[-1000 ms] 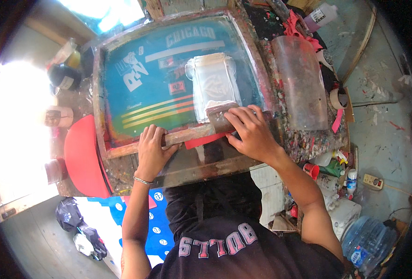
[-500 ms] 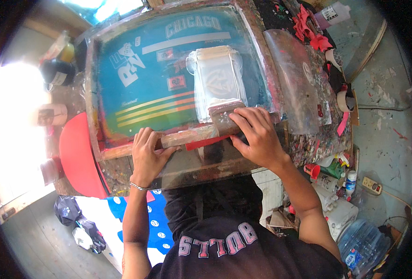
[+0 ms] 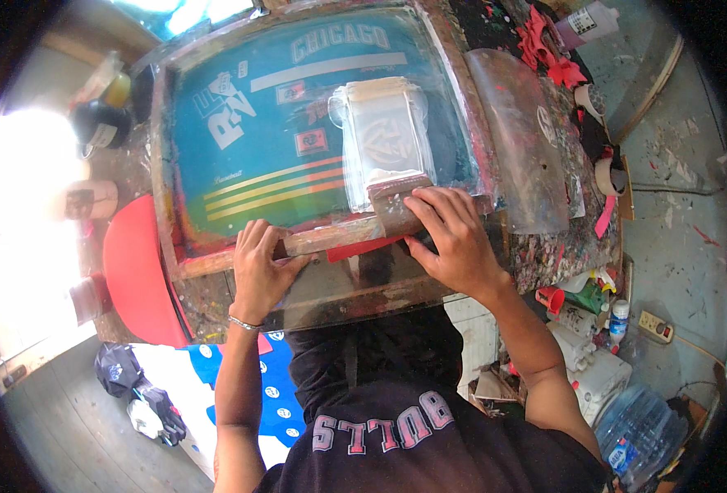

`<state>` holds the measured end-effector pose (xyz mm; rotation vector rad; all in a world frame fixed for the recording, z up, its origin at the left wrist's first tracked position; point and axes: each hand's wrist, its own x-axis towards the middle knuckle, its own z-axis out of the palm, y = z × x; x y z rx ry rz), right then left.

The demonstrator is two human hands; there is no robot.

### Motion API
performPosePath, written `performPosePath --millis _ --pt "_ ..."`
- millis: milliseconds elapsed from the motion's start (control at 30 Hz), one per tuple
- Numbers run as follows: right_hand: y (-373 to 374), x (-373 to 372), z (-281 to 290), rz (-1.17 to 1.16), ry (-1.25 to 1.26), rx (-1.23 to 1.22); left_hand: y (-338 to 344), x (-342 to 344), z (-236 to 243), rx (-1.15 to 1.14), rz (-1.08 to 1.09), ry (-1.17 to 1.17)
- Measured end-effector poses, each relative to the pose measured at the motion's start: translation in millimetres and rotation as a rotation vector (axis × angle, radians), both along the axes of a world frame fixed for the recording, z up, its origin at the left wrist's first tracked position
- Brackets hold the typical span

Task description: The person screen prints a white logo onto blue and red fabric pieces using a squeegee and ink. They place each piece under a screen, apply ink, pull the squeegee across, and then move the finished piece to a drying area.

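A silk-screen printing frame [image 3: 207, 264] with blue-green mesh lies before me, pale designs showing on the mesh. White ink [image 3: 388, 115] covers a taped patch at its right, over a round emblem. My left hand [image 3: 261, 267] is closed around the near wooden bar, left of centre. Farther right, my right hand [image 3: 458, 238] grips a brown squeegee [image 3: 396, 215], its fingers on top and its thumb below. The squeegee leans at the bar, next to the ink's near end. Under the bar, a red piece of fabric [image 3: 365, 248] sticks out on the board.
Red fabric pieces [image 3: 140, 271] hang at the board's left. A clear plastic sheet [image 3: 524, 140] and tape rolls [image 3: 606, 177] lie to the right. Blue printed pieces [image 3: 273, 386] rest on a white surface below left. Bottles and a large water jug [image 3: 641, 431] stand at lower right.
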<state>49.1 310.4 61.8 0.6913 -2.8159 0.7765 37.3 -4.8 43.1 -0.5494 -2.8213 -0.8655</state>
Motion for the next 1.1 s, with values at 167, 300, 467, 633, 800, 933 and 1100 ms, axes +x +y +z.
performPosePath --millis 167,300,467,633,800,933,1100 --pt "0.2 1.0 2.3 -0.008 0.006 0.01 1.1 2.2 1.7 -0.022 0.012 -0.005" --pt "0.1 1.2 2.2 -0.009 -0.001 0.012 3.2 3.4 1.6 -0.016 0.024 0.004" --pt "0.2 1.8 1.3 -0.016 -0.012 0.008 3.3 1.9 1.4 -0.028 0.01 -0.006" --pt "-0.7 2.8 -0.1 -0.023 -0.007 0.006 3.8 2.5 -0.2 -0.031 0.012 -0.007" --pt "-0.1 2.4 0.5 -0.01 -0.004 0.016 1.7 2.7 -0.8 -0.027 0.006 -0.015" --pt "-0.8 2.5 0.7 -0.015 -0.01 0.021 4.1 2.9 2.0 -0.013 0.02 -0.004" --pt "-0.6 3.7 2.0 -0.017 -0.012 0.023 3.3 3.3 5.7 0.009 0.007 -0.017"
